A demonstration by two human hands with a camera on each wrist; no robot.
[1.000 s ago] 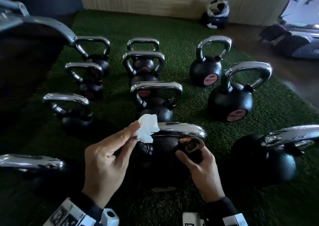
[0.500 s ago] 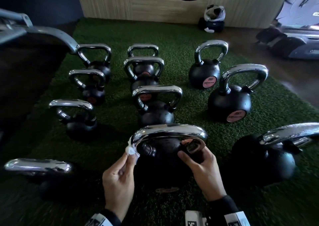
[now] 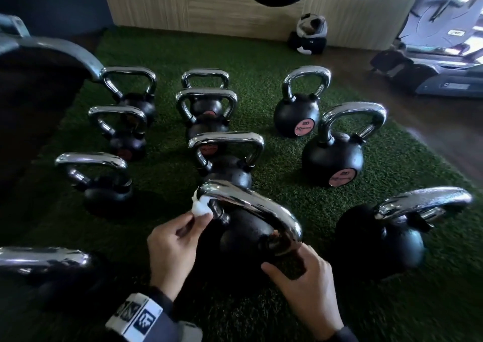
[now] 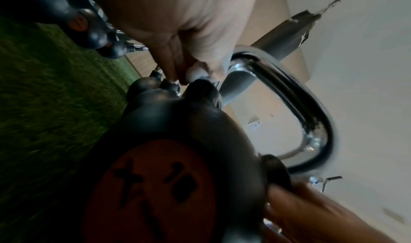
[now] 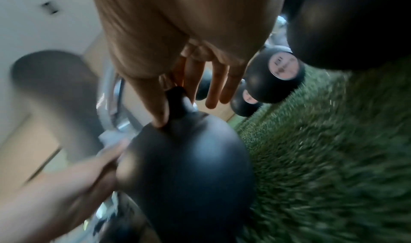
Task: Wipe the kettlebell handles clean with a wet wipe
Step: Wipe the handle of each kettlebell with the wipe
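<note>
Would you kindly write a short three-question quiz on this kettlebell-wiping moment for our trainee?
1. True or false: the left hand pinches the wipe against the handle of the nearest kettlebell.
2. Where is the right hand? A) flat on the turf B) at the handle's right base C) on a pink label
3. Fill in: the kettlebells stand on green ____.

Key: 1 true; 2 B; 3 turf.
</note>
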